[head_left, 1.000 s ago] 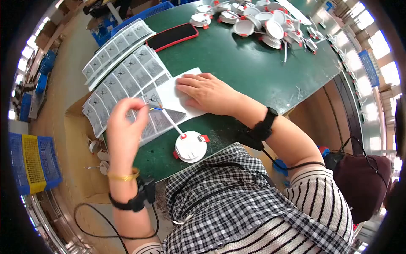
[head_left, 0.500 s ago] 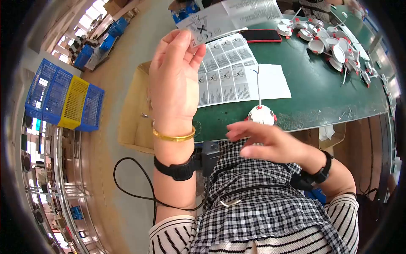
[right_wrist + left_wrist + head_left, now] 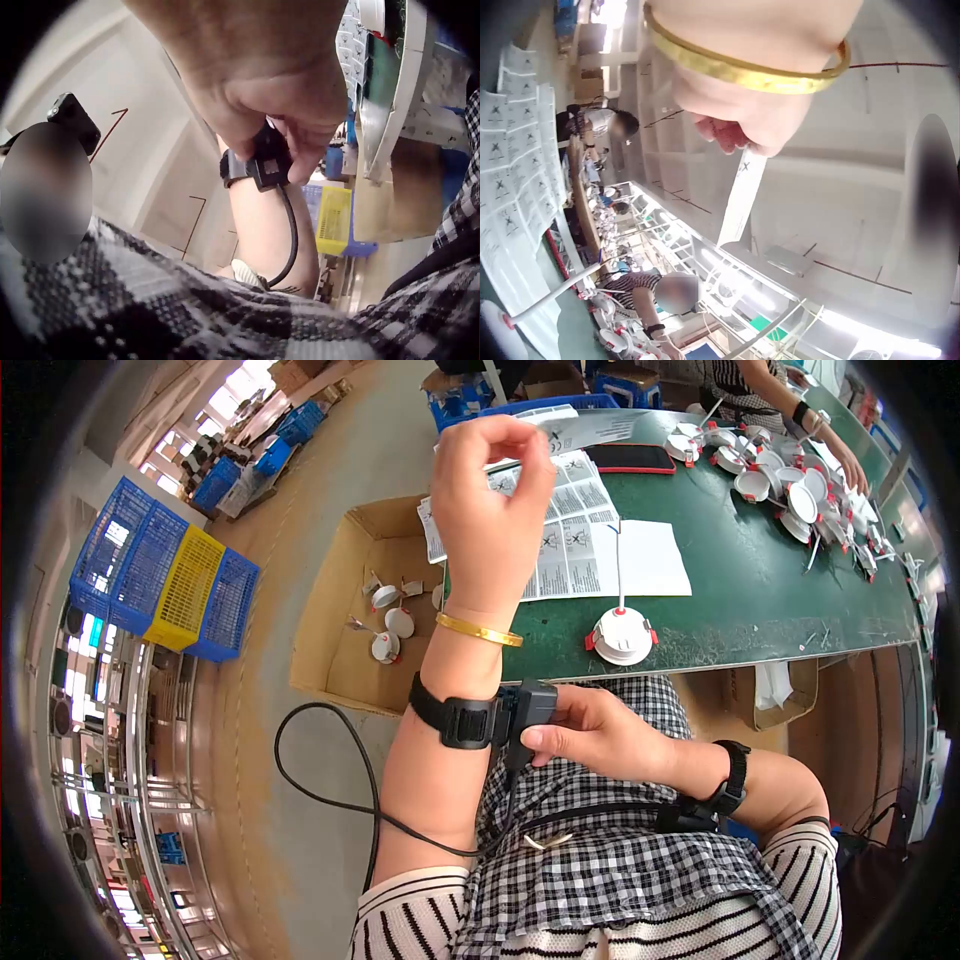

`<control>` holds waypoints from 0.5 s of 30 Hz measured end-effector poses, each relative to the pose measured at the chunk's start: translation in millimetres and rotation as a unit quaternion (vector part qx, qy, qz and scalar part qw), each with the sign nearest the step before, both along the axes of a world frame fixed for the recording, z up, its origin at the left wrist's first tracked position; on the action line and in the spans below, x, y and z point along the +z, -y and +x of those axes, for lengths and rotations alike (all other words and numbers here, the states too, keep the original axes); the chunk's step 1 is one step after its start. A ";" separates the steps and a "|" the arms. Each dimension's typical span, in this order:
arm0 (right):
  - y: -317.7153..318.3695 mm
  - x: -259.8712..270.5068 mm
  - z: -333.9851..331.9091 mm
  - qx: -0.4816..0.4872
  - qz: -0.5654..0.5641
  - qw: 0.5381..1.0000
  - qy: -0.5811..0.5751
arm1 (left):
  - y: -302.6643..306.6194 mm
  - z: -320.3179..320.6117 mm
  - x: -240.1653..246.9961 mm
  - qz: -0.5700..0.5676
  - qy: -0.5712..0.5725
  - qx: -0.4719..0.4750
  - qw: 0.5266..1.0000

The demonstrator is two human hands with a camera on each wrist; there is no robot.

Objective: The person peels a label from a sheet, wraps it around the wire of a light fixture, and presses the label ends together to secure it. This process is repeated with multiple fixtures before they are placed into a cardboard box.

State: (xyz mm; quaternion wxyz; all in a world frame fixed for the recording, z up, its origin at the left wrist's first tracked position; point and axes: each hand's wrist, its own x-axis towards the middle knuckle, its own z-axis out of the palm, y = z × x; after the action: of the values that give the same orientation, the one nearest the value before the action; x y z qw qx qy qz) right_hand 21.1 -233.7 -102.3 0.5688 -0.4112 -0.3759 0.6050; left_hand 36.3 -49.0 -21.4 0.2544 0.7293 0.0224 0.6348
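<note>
My left hand (image 3: 488, 525) is raised over the near left part of the table, thumb and fingers pinching a printed label strip (image 3: 742, 196). Part of that strip is hidden behind the hand in the head view. With my right hand (image 3: 612, 738) I grip the black wrist camera (image 3: 535, 703) strapped to my left wrist; the fingers close round its box in the right wrist view. A round white downlight (image 3: 622, 637) with red clips lies near the table's front edge, its cable pointing away across a white sheet (image 3: 655, 560).
Printed label sheets (image 3: 570, 565) cover the table's left side, near a red-edged phone (image 3: 632, 458). Several downlights (image 3: 790, 480) are heaped at the back right, where another person's hand (image 3: 850, 465) reaches in. A cardboard box (image 3: 330, 630) stands left, beyond it blue-yellow crates (image 3: 165, 575).
Both hands left the table; the left lifted a label strip, then turned its back to the head camera. My right hand moved across to the left wrist and took hold of its camera.
</note>
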 end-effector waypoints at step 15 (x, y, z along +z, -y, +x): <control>6.7 2.3 9.2 -0.074 -0.011 0.997 -0.011 | 13.0 31.2 -15.3 -0.170 -0.080 -0.146 0.971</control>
State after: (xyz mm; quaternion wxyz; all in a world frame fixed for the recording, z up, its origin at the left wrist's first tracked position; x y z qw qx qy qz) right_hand 30.3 -240.4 -100.0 0.6116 -0.4375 -0.3317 0.5696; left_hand 67.5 -62.0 -36.7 0.4616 0.7190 0.0435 0.5178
